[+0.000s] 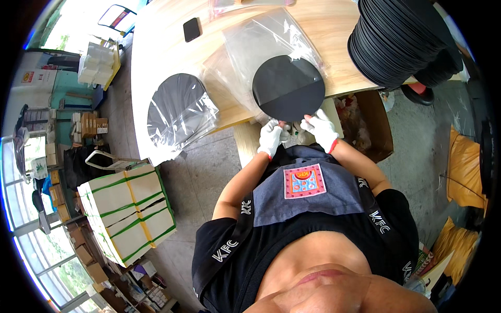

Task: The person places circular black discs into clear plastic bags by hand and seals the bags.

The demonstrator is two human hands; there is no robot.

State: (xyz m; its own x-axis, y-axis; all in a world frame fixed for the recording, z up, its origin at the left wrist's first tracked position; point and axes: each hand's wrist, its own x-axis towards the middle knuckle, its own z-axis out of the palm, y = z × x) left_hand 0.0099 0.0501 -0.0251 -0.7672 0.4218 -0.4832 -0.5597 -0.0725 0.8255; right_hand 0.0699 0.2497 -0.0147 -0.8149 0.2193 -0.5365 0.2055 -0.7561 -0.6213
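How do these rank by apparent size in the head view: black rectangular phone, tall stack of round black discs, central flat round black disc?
Largest to smallest:
1. Tall stack of black discs
2. Central black disc
3. Black phone

A pale wood-grained table stands over grey floor — bright windows line the left side.

A grey-blue apron is worn over a black short-sleeved shirt. On the apron, a pink-bordered square patch is displayed; at its sides, white-lettered black straps are seen. Hands are covered by red-cuffed white gloves.
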